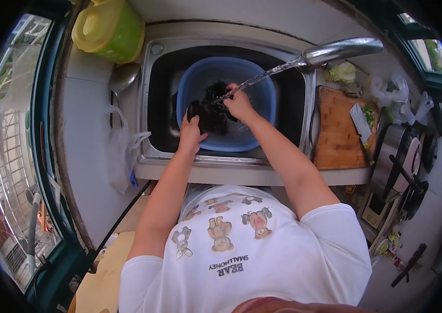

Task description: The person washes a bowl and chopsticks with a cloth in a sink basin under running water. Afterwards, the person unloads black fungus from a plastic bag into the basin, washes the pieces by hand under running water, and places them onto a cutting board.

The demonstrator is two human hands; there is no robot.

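Note:
A blue plastic basin [269,112] stands in the metal sink [291,112]. Dark, wet, ragged-edged pieces [216,112] lie inside it; their exact kind is unclear. My left hand [192,134] reaches over the basin's near left side, its fingers closed on a dark piece [196,108]. Near the basin's middle, my right hand [239,106] has its fingers bent together around part of the dark stuff. A stream of water [273,71] runs from the faucet [341,50] onto the dark pieces beside my right hand.
Right of the sink lies a wooden cutting board [336,130] with a knife [360,122] and chopped greens [369,113]. A yellow-green container [114,34], a ladle [124,78] and a plastic bag [121,151] are on the left. A black appliance [396,156] stands at right.

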